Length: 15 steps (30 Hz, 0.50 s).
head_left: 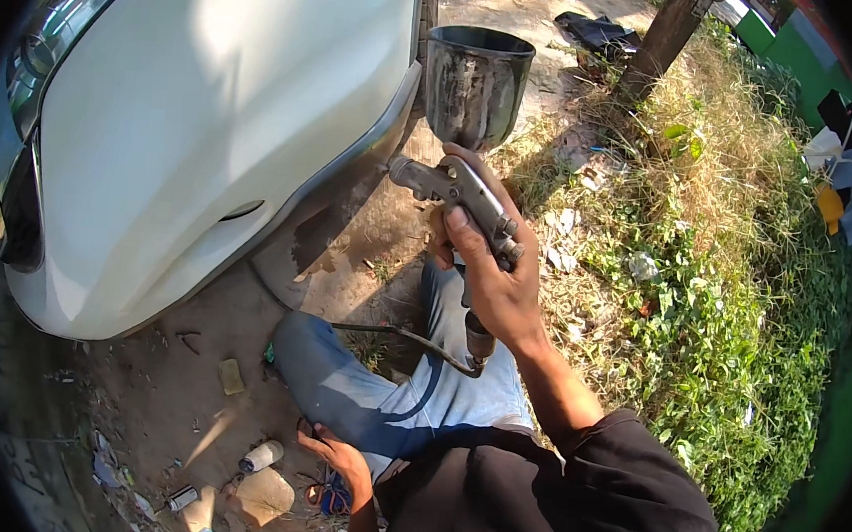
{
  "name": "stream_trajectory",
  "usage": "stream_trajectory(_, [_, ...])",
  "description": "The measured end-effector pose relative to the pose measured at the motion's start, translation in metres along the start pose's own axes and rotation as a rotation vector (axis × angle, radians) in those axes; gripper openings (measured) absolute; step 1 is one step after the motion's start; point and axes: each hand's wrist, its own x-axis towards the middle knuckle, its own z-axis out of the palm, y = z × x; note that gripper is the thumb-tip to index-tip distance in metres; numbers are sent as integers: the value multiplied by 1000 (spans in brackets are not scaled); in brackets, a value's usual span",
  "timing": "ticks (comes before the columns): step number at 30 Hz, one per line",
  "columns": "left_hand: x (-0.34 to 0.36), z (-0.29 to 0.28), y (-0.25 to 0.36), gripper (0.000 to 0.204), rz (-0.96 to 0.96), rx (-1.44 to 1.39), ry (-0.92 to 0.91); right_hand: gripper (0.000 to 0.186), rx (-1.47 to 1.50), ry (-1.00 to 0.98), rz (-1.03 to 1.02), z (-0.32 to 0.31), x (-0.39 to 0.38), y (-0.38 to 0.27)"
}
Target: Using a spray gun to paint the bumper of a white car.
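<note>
My right hand (490, 281) grips a silver spray gun (466, 199) with a dark, paint-smeared cup (475, 85) on top. Its nozzle points left toward a white car bumper (186, 137) with a grey lower edge, in the upper left. A dark air hose (391, 331) runs from the gun's handle across my jeans and back toward the bumper. Low in the view, my left hand (336, 454) rests beside my bent left leg (347, 380), its fingers slightly bent and apart.
Dry grass and weeds (688, 367) cover the right side, with a wooden post (659, 44) and black sheet (590, 29) behind. Scattered litter, a white can (261, 458) and a flat stone (263, 498) lie on the dirt at lower left. A green panel (812, 66) stands far right.
</note>
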Motion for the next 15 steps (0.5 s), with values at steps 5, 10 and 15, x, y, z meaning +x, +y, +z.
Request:
stream_trajectory(5, [0, 5, -14, 58, -8, -1, 54, 51, 58, -161, 59, -2, -5, -7])
stream_trajectory(10, [-3, 2, 4, 55, 19, -5, 39, 51, 130, -102, 38, -12, 13, 2])
stream_trajectory(15, [-7, 3, 29, 49, -23, -3, 6, 50, 109, -26, 2, -24, 41, 2])
